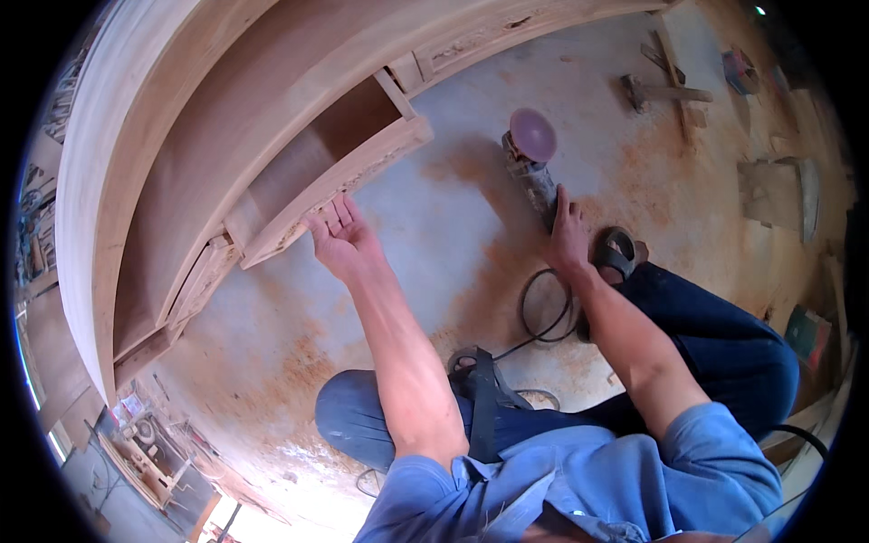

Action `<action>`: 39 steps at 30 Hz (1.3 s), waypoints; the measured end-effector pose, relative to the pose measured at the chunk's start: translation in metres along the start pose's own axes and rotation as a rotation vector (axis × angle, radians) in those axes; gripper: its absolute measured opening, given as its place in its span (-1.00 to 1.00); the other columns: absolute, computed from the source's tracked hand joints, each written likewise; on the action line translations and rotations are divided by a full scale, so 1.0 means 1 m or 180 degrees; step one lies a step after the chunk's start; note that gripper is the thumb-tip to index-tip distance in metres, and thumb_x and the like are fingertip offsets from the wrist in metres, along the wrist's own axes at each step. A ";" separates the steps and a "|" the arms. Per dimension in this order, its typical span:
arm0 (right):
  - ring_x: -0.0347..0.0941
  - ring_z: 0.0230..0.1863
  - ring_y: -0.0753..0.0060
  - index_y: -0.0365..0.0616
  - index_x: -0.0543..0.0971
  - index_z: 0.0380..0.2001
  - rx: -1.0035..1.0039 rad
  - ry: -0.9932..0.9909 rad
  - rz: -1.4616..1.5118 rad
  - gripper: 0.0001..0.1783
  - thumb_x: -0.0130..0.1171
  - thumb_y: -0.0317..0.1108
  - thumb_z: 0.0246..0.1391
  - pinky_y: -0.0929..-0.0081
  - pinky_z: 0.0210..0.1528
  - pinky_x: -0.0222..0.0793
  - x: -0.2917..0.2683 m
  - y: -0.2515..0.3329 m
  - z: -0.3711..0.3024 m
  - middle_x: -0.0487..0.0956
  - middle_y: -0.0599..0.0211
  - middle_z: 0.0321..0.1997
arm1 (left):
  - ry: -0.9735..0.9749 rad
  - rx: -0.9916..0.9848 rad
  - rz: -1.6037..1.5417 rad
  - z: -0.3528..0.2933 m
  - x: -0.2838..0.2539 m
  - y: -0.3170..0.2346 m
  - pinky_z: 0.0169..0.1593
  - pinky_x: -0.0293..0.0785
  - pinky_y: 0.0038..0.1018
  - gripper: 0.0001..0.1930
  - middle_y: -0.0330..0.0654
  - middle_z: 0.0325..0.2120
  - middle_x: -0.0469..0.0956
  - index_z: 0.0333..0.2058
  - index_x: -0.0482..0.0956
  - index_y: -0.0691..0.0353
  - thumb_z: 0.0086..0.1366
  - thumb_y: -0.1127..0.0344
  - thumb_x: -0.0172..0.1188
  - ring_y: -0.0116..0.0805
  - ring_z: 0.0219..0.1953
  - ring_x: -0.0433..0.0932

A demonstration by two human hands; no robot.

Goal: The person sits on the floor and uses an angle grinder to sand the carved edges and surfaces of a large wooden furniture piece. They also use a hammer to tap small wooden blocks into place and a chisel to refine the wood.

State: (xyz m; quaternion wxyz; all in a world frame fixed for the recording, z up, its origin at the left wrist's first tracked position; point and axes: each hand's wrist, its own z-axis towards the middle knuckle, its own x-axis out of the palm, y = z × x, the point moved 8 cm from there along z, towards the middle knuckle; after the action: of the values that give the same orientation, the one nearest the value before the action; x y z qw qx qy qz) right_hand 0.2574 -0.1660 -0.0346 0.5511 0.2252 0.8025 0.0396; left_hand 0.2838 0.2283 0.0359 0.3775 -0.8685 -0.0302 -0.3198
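My left hand, palm up with its fingers stretched out, touches the carved front of a wooden drawer. That drawer is pulled out of a large bare-wood cabinet. In my right hand is an angle grinder, held by its body away from the drawer. A round pinkish disc sits on the grinder's head, facing up. My fingers partly hide the rear of the tool.
A black cord loops on the dusty floor near my sandals. At the far right lie a hammer and wood pieces. Another drawer front stands left of the pulled-out one. Tools and wood clutter the lower left.
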 end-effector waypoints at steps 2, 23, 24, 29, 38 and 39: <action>0.47 0.11 -0.21 -0.07 0.20 0.40 0.0064 -0.0090 0.0099 0.02 0.33 -0.46 -0.23 0.04 0.09 0.44 -0.019 0.001 0.007 0.46 -0.17 0.06 | -0.0550 -0.0269 0.0218 -0.029 -0.011 0.009 0.38 0.24 -0.23 -0.48 0.10 0.28 0.37 0.26 0.31 0.43 0.52 0.14 0.01 -0.10 0.35 0.29; 0.53 -0.33 0.39 -0.31 0.53 -0.18 -0.0787 0.1979 0.2906 -0.43 0.35 -0.46 -0.45 0.43 -0.21 0.48 -0.181 0.072 0.014 0.58 0.27 -0.35 | 0.2460 -0.1358 0.1072 -0.224 0.127 0.177 -0.07 0.45 -0.51 -0.53 -0.26 -0.23 0.59 0.00 0.54 0.32 0.51 -0.05 0.08 -0.52 -0.20 0.52; 0.53 -0.38 0.38 -0.30 0.56 -0.21 -0.0530 0.2014 0.3372 -0.48 0.34 -0.47 -0.42 0.43 -0.22 0.50 -0.157 0.058 0.012 0.58 0.28 -0.39 | 0.2389 -0.1603 0.1108 -0.218 0.122 0.185 -0.11 0.46 -0.52 -0.53 -0.25 -0.25 0.60 -0.03 0.55 0.32 0.50 -0.06 0.10 -0.51 -0.23 0.53; 0.56 -0.39 0.30 -0.33 0.57 -0.20 0.0051 0.2969 0.4075 -0.55 0.29 -0.43 -0.28 0.37 -0.27 0.52 -0.100 0.056 -0.003 0.59 0.18 -0.37 | 0.1636 -0.1112 0.2182 -0.191 0.087 0.186 -0.26 0.49 -0.50 -0.46 -0.21 -0.38 0.62 -0.24 0.61 0.36 0.42 -0.15 0.18 -0.48 -0.38 0.54; 0.57 -0.41 0.26 -0.38 0.52 -0.17 -0.0247 0.3494 0.4179 -0.52 0.27 -0.43 -0.28 0.33 -0.31 0.55 -0.068 0.063 0.007 0.60 0.13 -0.37 | 0.0759 -0.1244 0.2268 -0.172 0.072 0.186 -0.34 0.48 -0.49 -0.53 -0.23 -0.45 0.60 -0.33 0.62 0.34 0.38 -0.07 0.25 -0.48 -0.46 0.52; 0.58 -0.40 0.25 -0.38 0.51 -0.16 -0.0288 0.3603 0.4222 -0.51 0.27 -0.43 -0.28 0.33 -0.30 0.56 -0.067 0.065 0.009 0.60 0.13 -0.37 | 0.0821 -0.1401 0.2070 -0.170 0.074 0.190 -0.35 0.48 -0.48 -0.56 -0.23 -0.45 0.59 -0.33 0.62 0.33 0.36 -0.04 0.29 -0.48 -0.47 0.52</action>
State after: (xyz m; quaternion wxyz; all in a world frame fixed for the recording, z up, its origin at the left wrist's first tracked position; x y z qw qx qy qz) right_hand 0.3059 -0.1369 0.0401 -0.0587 0.5703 0.6567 0.4900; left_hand 0.3080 -0.0364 0.0449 0.2648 -0.8456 0.3624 -0.2889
